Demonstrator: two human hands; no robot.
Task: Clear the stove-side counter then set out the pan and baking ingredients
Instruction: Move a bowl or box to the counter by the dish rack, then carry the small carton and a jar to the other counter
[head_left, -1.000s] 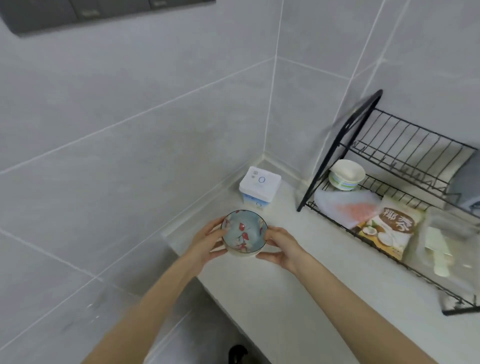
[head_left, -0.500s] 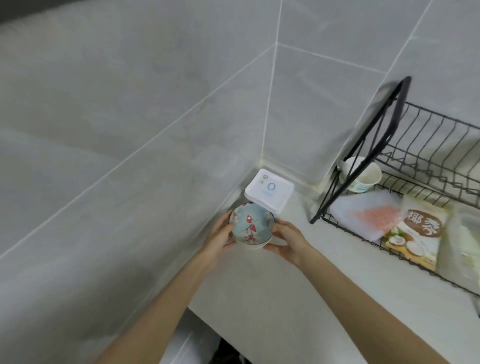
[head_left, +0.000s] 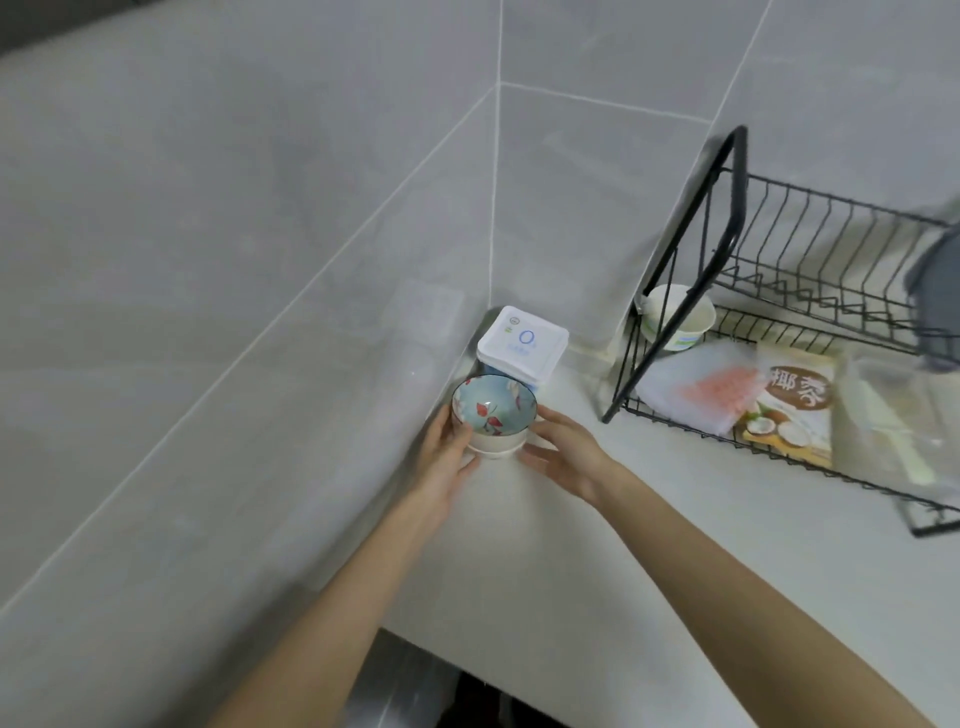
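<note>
Bowl: the flowered bowl (head_left: 493, 415) now sits far left on the counter (head_left: 597, 545), tucked into the corner, its left side close against the wall (head_left: 260, 260) and its far rim just beside the white box (head_left: 522, 345).
Change: a second ago it was held between both hands nearer the counter's near edge and well apart from the box. It has since been carried in towards the corner and seems to be set down, though whether its foot bears fully on the counter cannot be told.
Left hand: the left hand (head_left: 447, 457) cups the bowl's left side, fingers curled round its white outside.
Right hand: the right hand (head_left: 566, 457) lies flat-fingered at the bowl's right side, thumb at the rim, gripping nothing. It looks to be letting go.
Meaning: this looks like clearing, with the bowl parked out of the way. The pan is not in view, so the setting-out is probably still to come.
Rack: the black rack (head_left: 737, 208) stands to the right, well apart from the bowl. It holds a cup (head_left: 675, 317) and a coconut packet (head_left: 789, 410), possibly a baking ingredient.
</note>
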